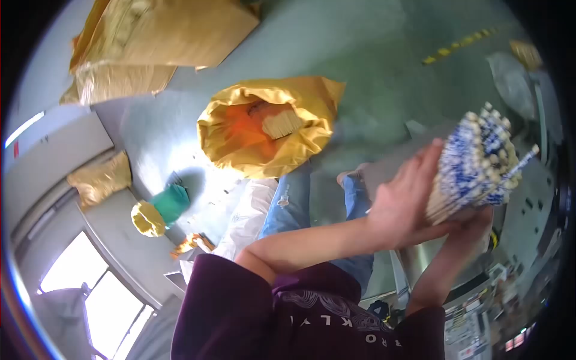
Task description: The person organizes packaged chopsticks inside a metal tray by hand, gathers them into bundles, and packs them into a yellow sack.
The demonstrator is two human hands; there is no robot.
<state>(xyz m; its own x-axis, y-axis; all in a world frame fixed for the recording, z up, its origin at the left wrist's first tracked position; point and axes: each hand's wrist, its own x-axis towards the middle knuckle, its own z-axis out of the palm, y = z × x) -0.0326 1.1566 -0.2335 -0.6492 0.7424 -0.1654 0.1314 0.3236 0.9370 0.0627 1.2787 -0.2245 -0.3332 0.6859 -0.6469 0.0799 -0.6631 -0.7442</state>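
Observation:
A thick bundle of wooden chopsticks [477, 162] with blue-and-white patterned ends is held up at the right. My left hand [403, 201] presses against its near left side, fingers stretched along the sticks. Underneath, my right hand [474, 221] supports the bundle; its fingers are mostly hidden. One chopstick [525, 161] juts out sideways from the others. In front of my legs stands a yellow sack [273, 165] with its mouth open and an orange-looking inside. A block of pale sticks [282, 124] lies within it.
Large cardboard [174, 36] lies at the upper left. A tan package [103, 179] and a green container [171, 204] beside a yellow bag [147, 219] are at left. Yellow-black tape [459, 46] marks the floor. Clear plastic [510, 84] lies at right, above a cluttered area [474, 324].

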